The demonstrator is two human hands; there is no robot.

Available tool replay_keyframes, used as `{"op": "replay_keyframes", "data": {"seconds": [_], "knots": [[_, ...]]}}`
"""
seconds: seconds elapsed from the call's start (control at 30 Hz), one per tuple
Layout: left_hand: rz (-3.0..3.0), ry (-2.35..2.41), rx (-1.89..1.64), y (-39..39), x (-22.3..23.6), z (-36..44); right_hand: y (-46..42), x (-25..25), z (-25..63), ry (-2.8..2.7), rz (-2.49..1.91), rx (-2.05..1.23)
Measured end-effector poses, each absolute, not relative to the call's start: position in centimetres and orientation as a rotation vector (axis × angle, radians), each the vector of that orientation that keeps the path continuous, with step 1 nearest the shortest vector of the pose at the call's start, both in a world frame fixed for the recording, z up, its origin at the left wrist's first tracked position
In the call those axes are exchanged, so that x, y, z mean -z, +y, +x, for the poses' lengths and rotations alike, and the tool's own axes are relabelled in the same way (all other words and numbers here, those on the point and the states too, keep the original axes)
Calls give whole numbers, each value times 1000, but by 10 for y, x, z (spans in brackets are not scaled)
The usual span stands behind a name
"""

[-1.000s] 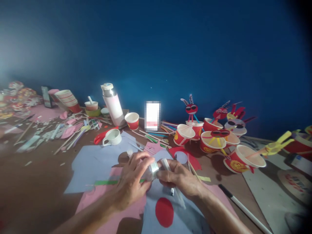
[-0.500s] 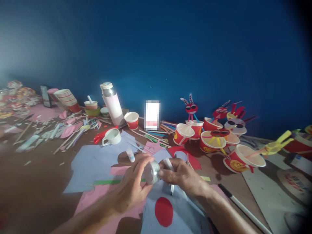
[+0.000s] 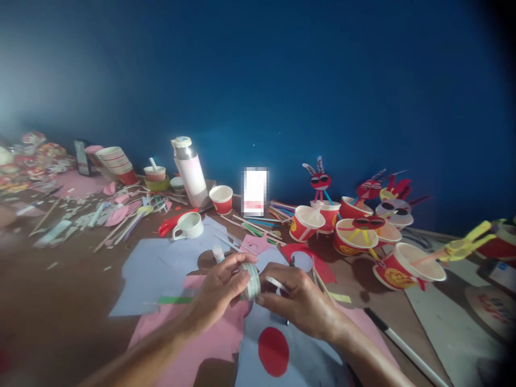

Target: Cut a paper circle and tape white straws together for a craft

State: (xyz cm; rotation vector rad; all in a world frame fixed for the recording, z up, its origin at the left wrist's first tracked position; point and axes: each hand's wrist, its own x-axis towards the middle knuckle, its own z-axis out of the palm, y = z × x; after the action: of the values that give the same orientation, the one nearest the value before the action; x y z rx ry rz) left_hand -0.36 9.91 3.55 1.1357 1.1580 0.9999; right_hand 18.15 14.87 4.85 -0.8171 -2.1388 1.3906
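My left hand (image 3: 228, 282) is closed around a small pale, round roll (image 3: 251, 281), which looks like tape and is turned with its banded side toward me. Close by on the right, my right hand (image 3: 296, 301) grips a white marker (image 3: 278, 283), its dark tip pointing down. The right fingertips are at the roll's right edge; whether they press on it I cannot tell. Below both hands lies a light blue sheet of paper (image 3: 314, 352) with a red paper circle (image 3: 273, 352) on it. A small white-capped tube (image 3: 218, 253) stands just beyond my left hand.
Red paper cups with craft figures (image 3: 357, 236) crowd the right side. A white mug (image 3: 188, 226), a thermos (image 3: 191, 174) and a single cup (image 3: 221, 199) stand farther back. Paper scraps (image 3: 121, 212) litter the left. A black-capped marker (image 3: 403, 344) lies at right.
The roll has turned from showing its flat round face to showing more of its side. My left fingers have shifted over its top, and the right hand's marker has tilted flatter.
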Motion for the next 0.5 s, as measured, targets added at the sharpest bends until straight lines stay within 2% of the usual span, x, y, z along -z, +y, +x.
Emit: {"op": "replay_keyframes", "data": {"seconds": [0.2, 0.37, 0.5], "knots": [[1310, 1223, -994, 95, -34, -2, 147, -46, 180, -2140, -836, -1395], [1855, 1380, -1151, 93, -34, 3, 149, -50, 183, -2096, -861, -1534], [2013, 1501, -1125, 92, -31, 4, 152, -49, 186, -2005, -828, -1700]]}}
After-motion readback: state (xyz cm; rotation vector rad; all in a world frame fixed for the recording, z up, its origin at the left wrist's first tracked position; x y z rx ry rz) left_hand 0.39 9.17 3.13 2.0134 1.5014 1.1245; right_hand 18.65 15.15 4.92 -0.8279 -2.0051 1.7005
